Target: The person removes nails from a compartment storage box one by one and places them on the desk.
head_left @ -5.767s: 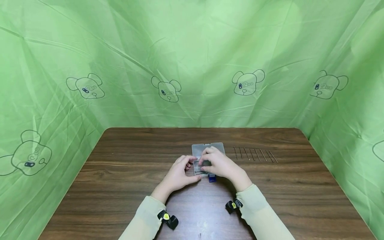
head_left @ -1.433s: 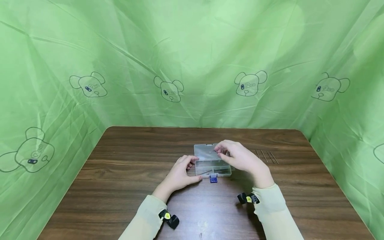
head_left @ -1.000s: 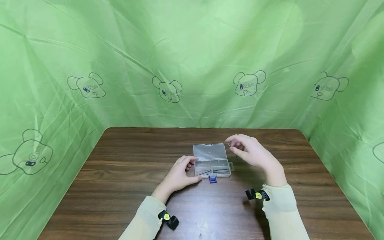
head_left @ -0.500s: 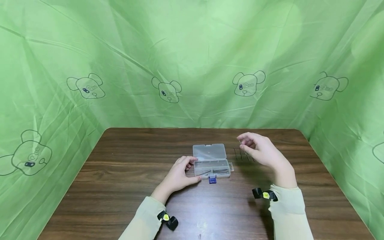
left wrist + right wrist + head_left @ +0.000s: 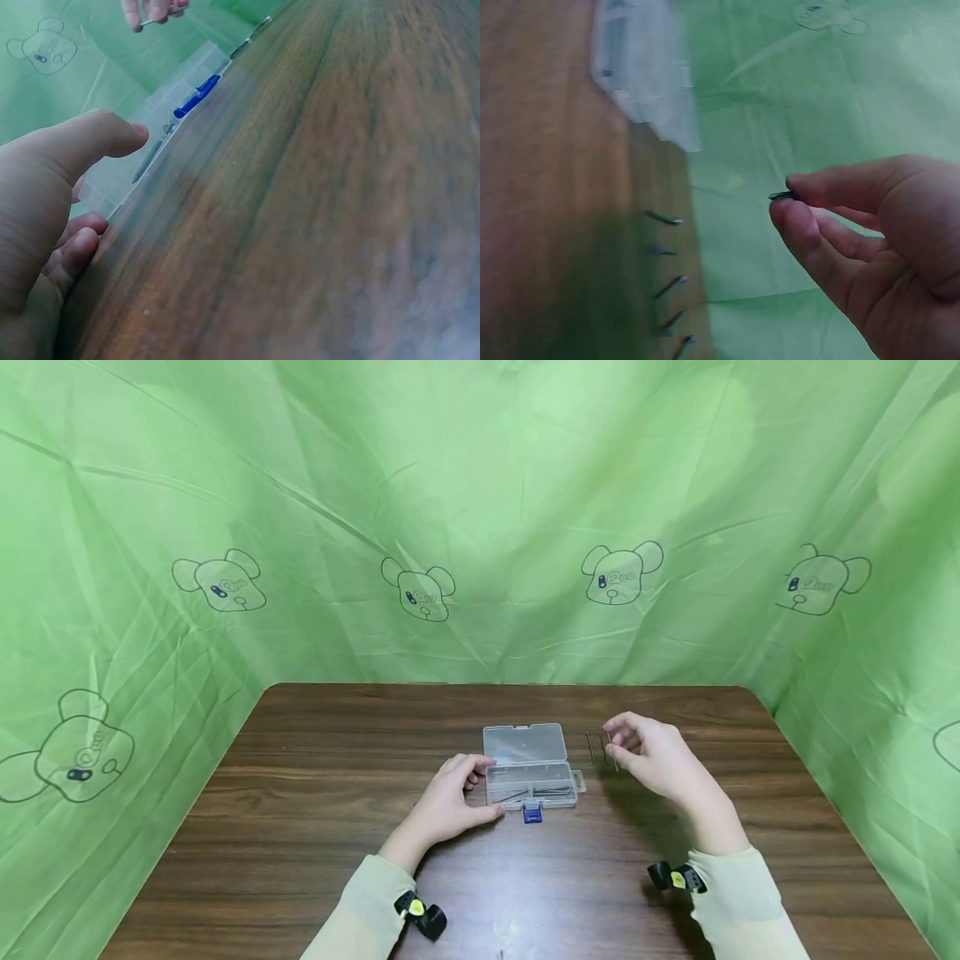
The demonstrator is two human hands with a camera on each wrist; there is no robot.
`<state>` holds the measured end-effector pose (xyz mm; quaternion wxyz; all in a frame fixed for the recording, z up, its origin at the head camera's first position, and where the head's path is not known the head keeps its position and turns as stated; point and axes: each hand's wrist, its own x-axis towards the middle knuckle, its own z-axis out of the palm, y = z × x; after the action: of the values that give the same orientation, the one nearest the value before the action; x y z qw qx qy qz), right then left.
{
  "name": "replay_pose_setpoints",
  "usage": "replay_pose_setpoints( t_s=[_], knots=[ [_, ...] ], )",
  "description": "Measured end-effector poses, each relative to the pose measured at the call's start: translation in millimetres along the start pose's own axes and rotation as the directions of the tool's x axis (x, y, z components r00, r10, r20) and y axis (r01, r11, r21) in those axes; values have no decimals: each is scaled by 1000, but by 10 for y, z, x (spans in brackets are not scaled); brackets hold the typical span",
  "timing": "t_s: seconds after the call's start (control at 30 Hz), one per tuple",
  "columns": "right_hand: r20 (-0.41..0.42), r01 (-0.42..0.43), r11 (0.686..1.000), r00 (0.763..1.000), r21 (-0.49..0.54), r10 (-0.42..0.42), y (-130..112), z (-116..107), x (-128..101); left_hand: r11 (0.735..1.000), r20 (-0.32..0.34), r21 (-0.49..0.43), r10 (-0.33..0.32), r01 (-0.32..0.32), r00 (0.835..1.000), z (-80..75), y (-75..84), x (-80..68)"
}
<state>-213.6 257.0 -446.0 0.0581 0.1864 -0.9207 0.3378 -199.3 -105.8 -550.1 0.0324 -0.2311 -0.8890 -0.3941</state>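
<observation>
My left hand (image 5: pixel 444 806) grips the left end of a clear plastic box (image 5: pixel 528 768), thumb at the front and fingers behind. The box lies with its lid (image 5: pixel 525 744) folded back and its blue latch (image 5: pixel 532 814) hanging down in front. Several nails (image 5: pixel 551 792) lie inside. To the right of the box, my right hand (image 5: pixel 654 758) pinches a nail (image 5: pixel 783 196) between thumb and fingertip, above a row of nails on the table. One nail of that row (image 5: pixel 590 747) shows left of the hand; the hand hides others in the head view.
A brown wood-grain table (image 5: pixel 315 760) carries everything. Green cloth (image 5: pixel 480 485) with mouse-like line drawings hangs behind and at both sides. A clear hanging tab (image 5: pixel 579 781) sticks out from the box's right end.
My right hand has moved from inside the box, past the lid, rightward with a nail to the row, and has lowered slightly. My left hand stays at the box.
</observation>
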Motion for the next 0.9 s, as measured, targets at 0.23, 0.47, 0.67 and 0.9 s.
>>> replay_pose_setpoints(
  t_s=[0.23,0.47,0.67,0.9],
  knots=[
    [46,-98,995,994,-3,98,150,161,-95,1000,3,12,-13,13,1000,-3,-3,1],
    [121,-180,984,977,8,177,247,337,-156,1000,-6,15,2,-2,1000,4,7,-12],
    [140,-191,982,972,11,188,229,403,-164,1000,-5,3,1,-1,1000,8,2,-9],
    [140,-173,985,975,-19,174,241,432,-138,1000,-6,-7,0,-1,1000,-4,-9,-7]
  ],
)
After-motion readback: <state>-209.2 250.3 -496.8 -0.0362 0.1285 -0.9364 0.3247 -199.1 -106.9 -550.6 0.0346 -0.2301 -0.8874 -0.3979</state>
